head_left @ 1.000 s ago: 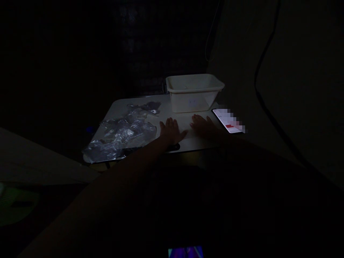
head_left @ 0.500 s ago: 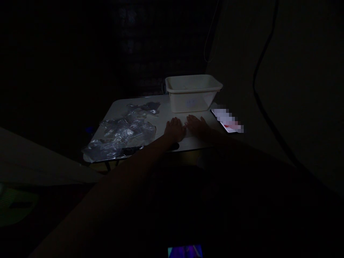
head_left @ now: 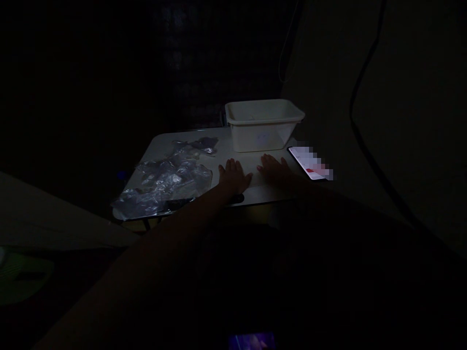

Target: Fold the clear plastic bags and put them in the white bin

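My left hand (head_left: 234,176) lies palm down on the white table (head_left: 224,146), its fingers spread and holding nothing. To its right, my right hand (head_left: 274,167) also rests flat on the tabletop with the fingers apart. A small gap separates the two hands. Behind them stands a white plastic tub (head_left: 260,137). Left of my left hand, crumpled clear plastic bags (head_left: 171,177) cover much of the tabletop. A lit phone (head_left: 304,163) lies just right of my right hand, part of its screen blurred out.
The room is very dark. A dark cable (head_left: 359,131) hangs down along the right wall. At the lower left is a greenish object (head_left: 25,277), too dim to name. A small lit screen (head_left: 251,341) shows at the bottom edge.
My hands have moved apart, the left slightly leftward and the right to the right, and their fingers are more spread. The tub, bags and phone stay put.
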`<state>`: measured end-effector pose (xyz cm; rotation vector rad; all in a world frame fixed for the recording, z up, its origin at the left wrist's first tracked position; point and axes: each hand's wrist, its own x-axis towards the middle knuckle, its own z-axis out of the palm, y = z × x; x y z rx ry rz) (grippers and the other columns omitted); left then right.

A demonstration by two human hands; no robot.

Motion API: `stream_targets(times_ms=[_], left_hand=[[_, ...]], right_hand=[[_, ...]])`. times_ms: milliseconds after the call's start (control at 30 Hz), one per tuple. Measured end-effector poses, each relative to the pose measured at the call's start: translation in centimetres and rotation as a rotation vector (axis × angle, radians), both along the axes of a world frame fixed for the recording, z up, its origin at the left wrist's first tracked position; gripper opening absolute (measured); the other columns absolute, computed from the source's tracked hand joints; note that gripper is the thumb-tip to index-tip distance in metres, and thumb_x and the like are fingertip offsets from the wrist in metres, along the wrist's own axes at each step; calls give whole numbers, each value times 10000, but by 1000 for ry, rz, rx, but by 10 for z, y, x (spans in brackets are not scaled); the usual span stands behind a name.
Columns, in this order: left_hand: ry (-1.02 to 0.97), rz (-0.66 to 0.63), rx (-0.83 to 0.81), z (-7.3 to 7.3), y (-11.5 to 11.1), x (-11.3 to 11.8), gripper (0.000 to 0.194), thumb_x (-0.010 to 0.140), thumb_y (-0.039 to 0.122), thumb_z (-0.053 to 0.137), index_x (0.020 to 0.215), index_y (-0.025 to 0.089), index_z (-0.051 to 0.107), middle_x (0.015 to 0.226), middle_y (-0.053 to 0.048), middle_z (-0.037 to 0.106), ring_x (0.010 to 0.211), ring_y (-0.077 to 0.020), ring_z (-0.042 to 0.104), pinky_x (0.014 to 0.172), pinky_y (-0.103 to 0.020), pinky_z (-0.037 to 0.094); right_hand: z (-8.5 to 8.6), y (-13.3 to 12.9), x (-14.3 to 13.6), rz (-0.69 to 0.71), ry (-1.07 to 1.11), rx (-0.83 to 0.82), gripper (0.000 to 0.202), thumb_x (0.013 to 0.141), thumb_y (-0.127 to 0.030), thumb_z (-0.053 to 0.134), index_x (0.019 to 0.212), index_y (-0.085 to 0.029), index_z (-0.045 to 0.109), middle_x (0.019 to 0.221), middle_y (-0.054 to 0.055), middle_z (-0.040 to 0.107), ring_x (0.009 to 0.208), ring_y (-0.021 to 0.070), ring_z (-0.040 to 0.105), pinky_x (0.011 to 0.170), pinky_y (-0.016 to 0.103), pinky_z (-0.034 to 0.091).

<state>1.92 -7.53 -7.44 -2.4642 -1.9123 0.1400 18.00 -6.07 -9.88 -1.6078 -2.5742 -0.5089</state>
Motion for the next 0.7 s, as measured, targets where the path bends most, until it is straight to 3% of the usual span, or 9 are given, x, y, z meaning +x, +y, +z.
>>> stream_targets(times_ms=[300,500,567,700], left_hand=[[-16,35,-6,1,0,-3,737,729,563,64,1253,54,154,1314,-171,136,1201,-274,70,910,-493,131],[-14,30,-25,5,2,-3,719,744,543,36,1252,48,153,1316,-171,130,1198,-288,67,896,-517,133],[-20,-53,21,8,1,-4,687,758,523,74,1251,51,155,1317,-163,133,1200,-276,69,905,-512,110],[-2,-346,151,17,-3,-4,568,779,419,216,1222,64,234,1297,-143,219,1195,-238,122,930,-472,86]], right_hand=[[-3,1,8,-10,-11,10,418,821,-268,166,1166,-102,334,1238,178,329,1145,244,262,822,524,269],[-3,0,11,27,-59,19,369,813,-230,208,1126,-165,392,1221,162,356,1128,265,281,783,545,283],[-3,-3,9,25,-63,35,372,814,-213,201,1131,-169,391,1221,165,354,1129,277,275,775,554,279],[-3,-8,-3,-44,-24,50,387,820,-213,184,1167,-205,354,1238,142,339,1120,295,282,762,574,275]])
